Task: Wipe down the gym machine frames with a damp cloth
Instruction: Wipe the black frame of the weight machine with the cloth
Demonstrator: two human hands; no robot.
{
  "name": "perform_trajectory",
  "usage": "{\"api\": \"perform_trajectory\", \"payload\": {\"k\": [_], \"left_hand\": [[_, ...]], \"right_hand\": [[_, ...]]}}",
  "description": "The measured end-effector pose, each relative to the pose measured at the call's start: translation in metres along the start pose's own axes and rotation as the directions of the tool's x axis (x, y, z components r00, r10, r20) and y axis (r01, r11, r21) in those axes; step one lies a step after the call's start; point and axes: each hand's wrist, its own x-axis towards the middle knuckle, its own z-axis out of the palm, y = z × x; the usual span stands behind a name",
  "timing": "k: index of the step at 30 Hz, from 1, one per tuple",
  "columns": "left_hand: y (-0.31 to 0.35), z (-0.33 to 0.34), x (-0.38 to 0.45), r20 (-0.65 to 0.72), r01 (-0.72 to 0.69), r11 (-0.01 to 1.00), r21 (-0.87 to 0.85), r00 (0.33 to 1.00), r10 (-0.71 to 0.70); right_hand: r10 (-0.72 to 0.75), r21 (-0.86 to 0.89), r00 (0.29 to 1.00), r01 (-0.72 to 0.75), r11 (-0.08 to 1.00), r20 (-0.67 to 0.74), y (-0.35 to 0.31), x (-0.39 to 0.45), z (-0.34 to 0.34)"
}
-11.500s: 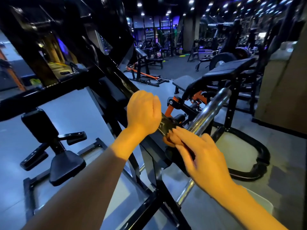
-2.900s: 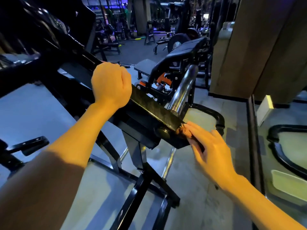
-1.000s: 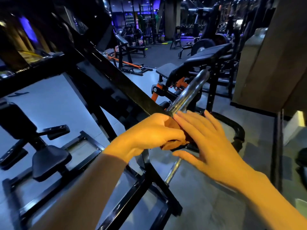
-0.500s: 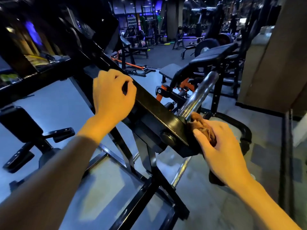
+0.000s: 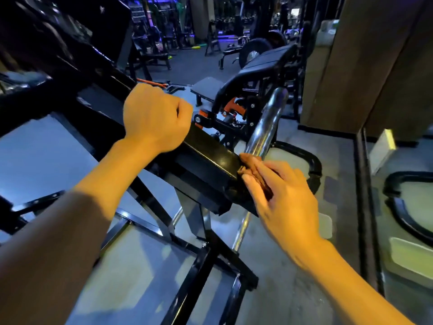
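Since half a second ago the left hand [image 5: 154, 118] has slid down the black frame bar [image 5: 210, 158] toward 4 o'clock, its grip curled over the bar. The right hand [image 5: 278, 198] presses the brown cloth [image 5: 251, 171] with straight fingers against the bar's end, beside the chrome sleeve [image 5: 267, 123].
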Motion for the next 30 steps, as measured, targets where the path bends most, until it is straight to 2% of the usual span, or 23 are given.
{"api": "perform_trajectory", "payload": {"k": [4,9,13,15,17,19,20,25,27,30], "left_hand": [[0.004,0.0,0.0,-0.036,-0.008,0.999,-0.047,0.999,0.006],[0.004,0.0,-0.002,-0.057,-0.017,0.999,-0.029,0.998,0.015],[0.003,0.001,-0.001,-0.06,-0.008,0.999,-0.053,0.998,0.004],[0.004,0.001,-0.001,-0.064,-0.002,0.999,-0.045,0.998,-0.001],[0.005,0.002,-0.002,-0.087,0.014,1.0,-0.028,0.996,-0.017],[0.005,0.002,-0.003,-0.086,0.015,1.0,-0.019,0.996,-0.017],[0.006,0.002,-0.003,-0.079,0.01,1.0,-0.021,0.997,-0.011],[0.004,0.003,-0.002,-0.079,0.008,1.0,-0.012,0.997,-0.009],[0.005,0.004,-0.002,-0.099,0.018,1.0,0.003,0.995,-0.017],[0.006,0.003,-0.002,-0.09,0.024,1.0,0.004,0.996,-0.023]], "right_hand": [[-0.041,-0.049,0.999,0.043,0.998,0.027,0.013,-0.027,-0.01],[0.172,0.001,0.985,-0.172,0.985,-0.011,0.027,-0.006,-0.011],[0.044,0.065,0.999,-0.045,0.997,0.013,-0.003,-0.012,0.001],[0.022,0.011,0.999,-0.022,1.0,0.035,0.01,-0.032,-0.009],[0.099,-0.02,0.995,-0.099,0.995,0.019,0.03,-0.038,-0.022],[0.229,0.04,0.973,-0.228,0.973,-0.008,0.04,-0.028,-0.022],[0.246,0.057,0.969,-0.244,0.968,-0.016,0.037,-0.022,-0.019],[0.063,0.0,0.998,-0.063,0.998,0.016,0.02,-0.041,-0.015],[0.058,-0.021,0.998,-0.058,0.998,0.021,0.028,-0.041,-0.021],[0.134,-0.03,0.991,-0.134,0.991,-0.002,0.023,-0.012,-0.012]]}}
